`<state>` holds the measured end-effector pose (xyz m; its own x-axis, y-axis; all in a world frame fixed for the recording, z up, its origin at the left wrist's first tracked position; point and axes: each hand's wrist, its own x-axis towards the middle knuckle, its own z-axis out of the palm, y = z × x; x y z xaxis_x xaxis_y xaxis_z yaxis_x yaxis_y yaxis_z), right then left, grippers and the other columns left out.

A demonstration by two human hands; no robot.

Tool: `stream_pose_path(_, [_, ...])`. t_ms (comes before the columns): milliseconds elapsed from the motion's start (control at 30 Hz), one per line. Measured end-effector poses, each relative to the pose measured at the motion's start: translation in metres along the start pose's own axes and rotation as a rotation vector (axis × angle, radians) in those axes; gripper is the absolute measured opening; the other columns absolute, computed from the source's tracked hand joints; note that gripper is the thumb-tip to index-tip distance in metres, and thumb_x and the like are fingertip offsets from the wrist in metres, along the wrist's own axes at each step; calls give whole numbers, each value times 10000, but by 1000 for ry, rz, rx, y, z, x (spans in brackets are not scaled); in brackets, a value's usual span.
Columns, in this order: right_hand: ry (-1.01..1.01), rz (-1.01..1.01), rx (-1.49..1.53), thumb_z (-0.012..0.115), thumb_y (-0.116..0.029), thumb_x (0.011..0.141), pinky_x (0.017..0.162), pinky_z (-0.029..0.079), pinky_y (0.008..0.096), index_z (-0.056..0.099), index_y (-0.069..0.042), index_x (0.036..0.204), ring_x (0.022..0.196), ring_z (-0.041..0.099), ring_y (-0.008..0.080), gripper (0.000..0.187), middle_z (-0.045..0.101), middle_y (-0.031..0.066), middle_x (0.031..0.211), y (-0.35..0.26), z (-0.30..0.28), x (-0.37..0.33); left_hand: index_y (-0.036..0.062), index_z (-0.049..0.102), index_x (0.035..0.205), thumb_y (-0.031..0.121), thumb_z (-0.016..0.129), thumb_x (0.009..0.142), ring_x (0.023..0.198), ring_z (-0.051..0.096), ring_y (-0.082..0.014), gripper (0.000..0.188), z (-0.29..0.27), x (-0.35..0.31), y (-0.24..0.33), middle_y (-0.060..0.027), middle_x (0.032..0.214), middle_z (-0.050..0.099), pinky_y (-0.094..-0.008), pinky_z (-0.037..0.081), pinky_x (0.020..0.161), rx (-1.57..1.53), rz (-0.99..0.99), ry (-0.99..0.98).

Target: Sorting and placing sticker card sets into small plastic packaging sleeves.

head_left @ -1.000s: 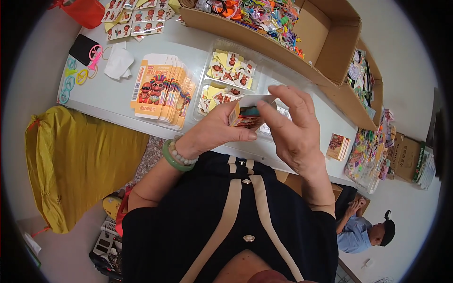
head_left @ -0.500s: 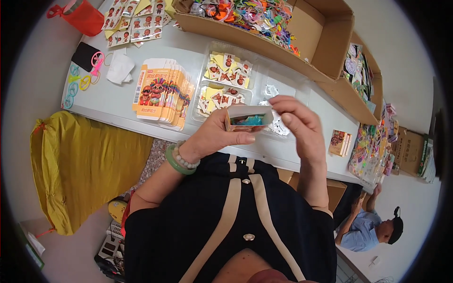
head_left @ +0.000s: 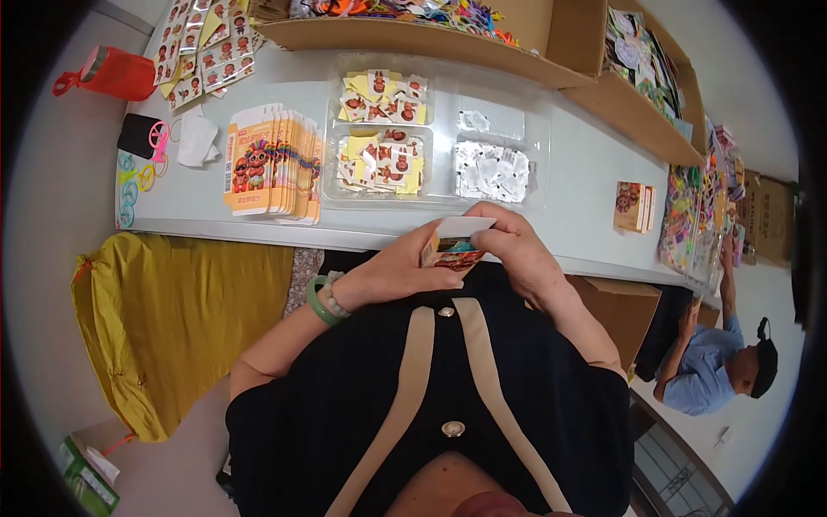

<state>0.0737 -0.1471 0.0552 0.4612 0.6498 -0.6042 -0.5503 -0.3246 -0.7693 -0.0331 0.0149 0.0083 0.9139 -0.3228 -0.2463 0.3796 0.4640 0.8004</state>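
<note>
Close to my body, just off the table's front edge, a small orange cardboard box with a raised white flap is between my hands. My left hand wraps round its left side, with the thumb across the front. At the other side my right hand has its fingers and thumb closed on the flap and rim. Something blue shows inside the box, mostly hidden. Beyond my hands lies a clear plastic tray. It holds cut stickers on the left and small silver-white packets on the right.
Left of the tray lies a fanned stack of flat orange boxes. Sticker sheets, a red pouch and a black phone are farther left. Cardboard trays line the back. Small filled boxes stand right; a co-worker sits beyond.
My hands and the box have come lower, nearer my body. My right hand has gone from hovering with loose fingers to gripping the flap. The whole view has shifted a little.
</note>
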Motion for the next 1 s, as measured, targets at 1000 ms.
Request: stream_pose_path(1000, [18, -131, -89, 561, -77, 879, 801, 443, 240, 617, 8, 1085, 884, 553, 97, 230, 619, 43, 974, 13, -1, 15, 93, 539, 1070, 108, 558, 808, 860, 544, -96, 263, -11, -1, 31, 1, 996, 573, -282, 436, 766, -554, -269, 316])
